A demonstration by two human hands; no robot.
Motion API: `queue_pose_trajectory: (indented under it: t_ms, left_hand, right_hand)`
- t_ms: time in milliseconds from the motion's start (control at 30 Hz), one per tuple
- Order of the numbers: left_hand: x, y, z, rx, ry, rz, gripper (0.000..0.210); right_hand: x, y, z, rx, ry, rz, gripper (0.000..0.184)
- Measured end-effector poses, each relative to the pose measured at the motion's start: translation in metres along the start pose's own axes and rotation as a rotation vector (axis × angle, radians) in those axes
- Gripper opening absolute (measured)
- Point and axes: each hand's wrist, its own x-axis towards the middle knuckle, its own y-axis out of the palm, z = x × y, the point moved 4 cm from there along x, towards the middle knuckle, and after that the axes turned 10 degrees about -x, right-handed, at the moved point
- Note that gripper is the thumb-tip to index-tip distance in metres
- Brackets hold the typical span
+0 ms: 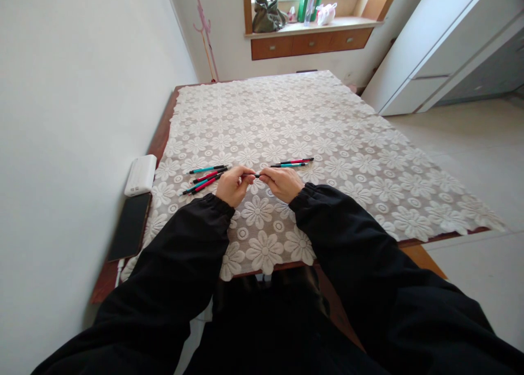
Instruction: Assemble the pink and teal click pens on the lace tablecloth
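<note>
So both hands are busy here: the left hand point(234, 185) and right hand point(284, 182) are pinching a slim dark piece point(257, 175) between them, one at each end, just above the lacy tablecloth point(265, 246) near the table's near edge. Probably a pen or part of one, but fingers cover most of it. Far as progress goes, I'd guess somewhere in the middle, since this one's in hand and pens lie on both sides. What looks like four teal-and-red pens point(208, 169) lie bunched just left of the left hand, while a red pen point(295, 161) and a teal pen point(290, 165) lie just beyond the right hand. Honestly can't tell which bunch is done and which is left, no obvious difference between them.
</note>
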Motion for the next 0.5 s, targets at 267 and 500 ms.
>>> queue_pose_trajectory:
  t_ms: [267, 500]
  left_hand:
    - [0.0005, -0.0042, 0.0, 0.017, -0.098, -0.054, 0.045]
    - [0.0021, -0.002, 0.0003, 0.064, -0.068, 0.047, 0.044]
  right_hand:
    - [0.0002, -0.0038, 0.0029, 0.051, -0.058, -0.104, 0.023]
    - [0.0003, -0.0035, 0.0021, 0.033, -0.081, -0.095, 0.024]
